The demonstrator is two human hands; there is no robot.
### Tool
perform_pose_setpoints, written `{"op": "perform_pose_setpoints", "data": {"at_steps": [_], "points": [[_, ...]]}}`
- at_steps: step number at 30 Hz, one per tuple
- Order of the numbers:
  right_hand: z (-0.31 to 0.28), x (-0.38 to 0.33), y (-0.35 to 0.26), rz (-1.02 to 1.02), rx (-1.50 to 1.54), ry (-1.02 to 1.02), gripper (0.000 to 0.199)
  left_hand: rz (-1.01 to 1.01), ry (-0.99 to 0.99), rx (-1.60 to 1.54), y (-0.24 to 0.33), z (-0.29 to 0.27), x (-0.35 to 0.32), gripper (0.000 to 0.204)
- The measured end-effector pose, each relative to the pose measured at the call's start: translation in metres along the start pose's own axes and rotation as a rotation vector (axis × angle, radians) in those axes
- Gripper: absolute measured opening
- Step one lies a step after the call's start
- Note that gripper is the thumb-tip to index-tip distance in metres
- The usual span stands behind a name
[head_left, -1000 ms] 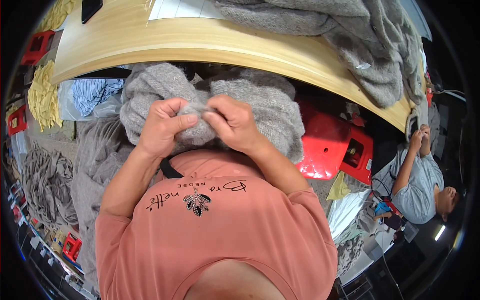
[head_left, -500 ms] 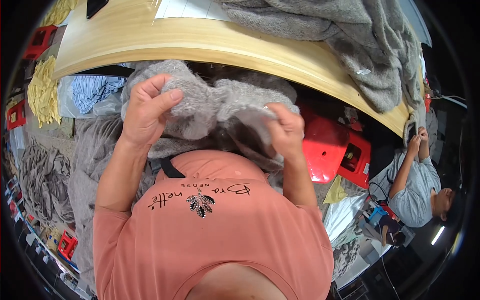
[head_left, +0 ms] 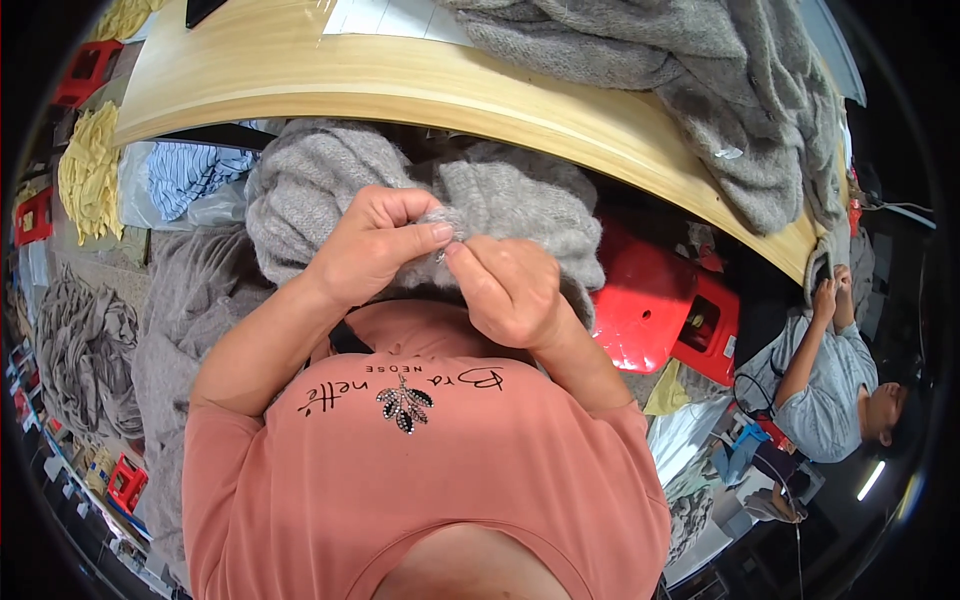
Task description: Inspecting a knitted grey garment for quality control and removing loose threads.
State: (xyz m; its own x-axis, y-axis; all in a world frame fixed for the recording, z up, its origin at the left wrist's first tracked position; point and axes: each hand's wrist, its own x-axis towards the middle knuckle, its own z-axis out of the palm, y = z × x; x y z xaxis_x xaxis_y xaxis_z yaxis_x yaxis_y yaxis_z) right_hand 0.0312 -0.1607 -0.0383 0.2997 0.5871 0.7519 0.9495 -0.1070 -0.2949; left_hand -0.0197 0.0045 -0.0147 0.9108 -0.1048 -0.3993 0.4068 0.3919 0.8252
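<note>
A fuzzy grey knit garment (head_left: 325, 175) lies bunched over my lap, below the table's edge. My left hand (head_left: 385, 240) pinches a small fold of it between thumb and forefinger. Right beside it, my right hand (head_left: 508, 287) is closed, thumb and forefinger pinched on the same bit of knit. The two hands nearly touch in front of my chest. Whether anything small sits between the right fingertips is hidden.
A wooden table (head_left: 420, 85) curves across ahead, with a grey knit pile (head_left: 690, 80) at its right. Red plastic stools (head_left: 645, 300) stand to my right. More grey knitwear (head_left: 90, 350) and yellow cloth (head_left: 92, 180) lie at left. A co-worker (head_left: 830, 370) sits at far right.
My hands have come together from a spread hold on the knit. They now pinch one small spot of it, and the stretched part has dropped into loose folds.
</note>
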Motion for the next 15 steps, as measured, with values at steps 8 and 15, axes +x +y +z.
{"op": "perform_pose_setpoints", "data": {"at_steps": [8, 15], "points": [[0.004, -0.004, 0.0, -0.034, 0.078, -0.102, 0.02, -0.048, 0.097, -0.044, -0.011, -0.006, -0.002, 0.009], [0.005, -0.006, 0.002, 0.003, 0.053, -0.059, 0.022, -0.054, 0.066, -0.044, -0.02, -0.01, -0.002, 0.008]]}}
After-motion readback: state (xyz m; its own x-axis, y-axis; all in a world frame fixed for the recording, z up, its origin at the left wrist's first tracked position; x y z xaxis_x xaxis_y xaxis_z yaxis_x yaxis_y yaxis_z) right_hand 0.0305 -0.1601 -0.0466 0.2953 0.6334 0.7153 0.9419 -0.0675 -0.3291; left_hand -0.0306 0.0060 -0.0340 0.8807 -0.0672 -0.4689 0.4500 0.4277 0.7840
